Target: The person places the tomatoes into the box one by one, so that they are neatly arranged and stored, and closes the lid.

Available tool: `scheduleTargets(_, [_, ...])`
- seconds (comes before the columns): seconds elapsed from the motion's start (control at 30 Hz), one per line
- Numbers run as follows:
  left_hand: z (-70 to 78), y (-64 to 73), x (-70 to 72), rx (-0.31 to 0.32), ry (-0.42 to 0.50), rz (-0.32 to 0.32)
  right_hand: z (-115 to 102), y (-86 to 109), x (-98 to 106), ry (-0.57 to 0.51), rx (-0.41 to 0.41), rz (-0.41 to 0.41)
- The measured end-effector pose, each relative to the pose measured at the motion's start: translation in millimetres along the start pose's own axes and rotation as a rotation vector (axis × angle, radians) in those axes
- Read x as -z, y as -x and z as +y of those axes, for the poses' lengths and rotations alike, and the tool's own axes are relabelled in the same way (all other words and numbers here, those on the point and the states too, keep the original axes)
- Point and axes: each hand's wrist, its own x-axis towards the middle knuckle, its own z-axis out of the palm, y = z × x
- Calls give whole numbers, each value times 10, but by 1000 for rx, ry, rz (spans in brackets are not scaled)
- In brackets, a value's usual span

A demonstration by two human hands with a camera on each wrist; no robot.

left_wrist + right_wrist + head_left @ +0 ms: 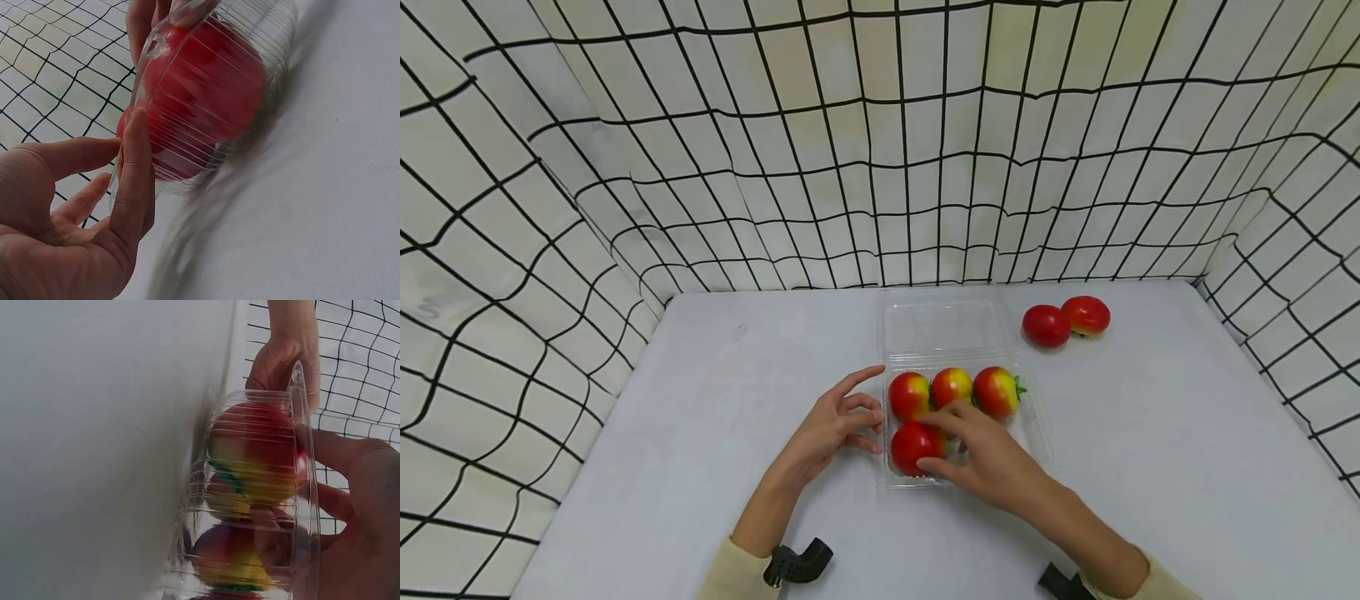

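Observation:
A clear plastic clamshell box (1039,433) lies with its lid (947,329) folded back. Three red-and-yellow round fruits (910,395) sit in a row along its far side, and a redder fruit (914,448) is in the near left corner. My right hand (988,458) reaches into the box and holds this near fruit between thumb and fingers. At the box's left edge is my left hand (829,427); the left wrist view shows its thumb and fingers (132,187) pinching the plastic rim from both sides.
Two more red fruits (1047,326) lie together on the white table (760,358), right of the lid. Black netting (865,158) over pale walls surrounds the back and both sides of the table.

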Motion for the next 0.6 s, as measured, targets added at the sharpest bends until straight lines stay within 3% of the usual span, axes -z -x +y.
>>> scheduleTargets(0.2, [-2,0,5,-2,-5,1,-77,-32,-43,150,16,56])
scheduleTargets(0.43, [-3,-12,8,-3,0,2,-94,-40,-39,52,8,51])
scheduleTargets(0.6, [-9,-9,6,-1,0,2,-94,-44,-50,53,28,58])
